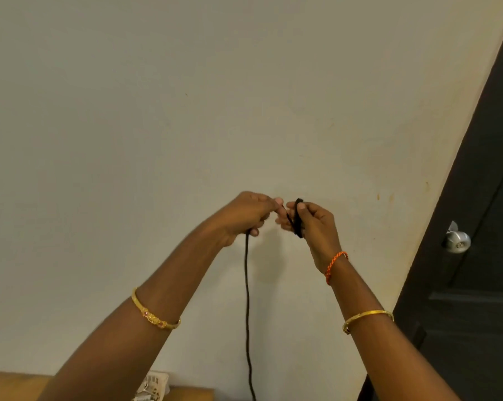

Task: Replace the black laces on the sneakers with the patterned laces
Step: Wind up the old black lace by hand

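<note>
From the head camera, both hands are raised in front of a pale wall [244,96], and the step in hand looks like tidying away a removed black lace [247,285] rather than threading a new one: the sneakers and the patterned laces are out of view. The right hand [311,224], at about three o'clock from the left hand [244,215], has its fingers curled, with a small bundle of lace coils wound over them and the thumb pressing on the bundle. The left hand pinches the free strand between thumb and forefinger, its other fingers curled loosely around it; a short taut run crosses the narrow gap to the coils, toward four o'clock. Below the left hand the rest of the lace hangs straight toward six o'clock and leaves the bottom edge. The next move likely calls for feeding more slack up through the left fingers and laying another turn on the bundle, keeping light tension so the coils do not slip off. A dark door [476,256] stands at three o'clock.
</note>
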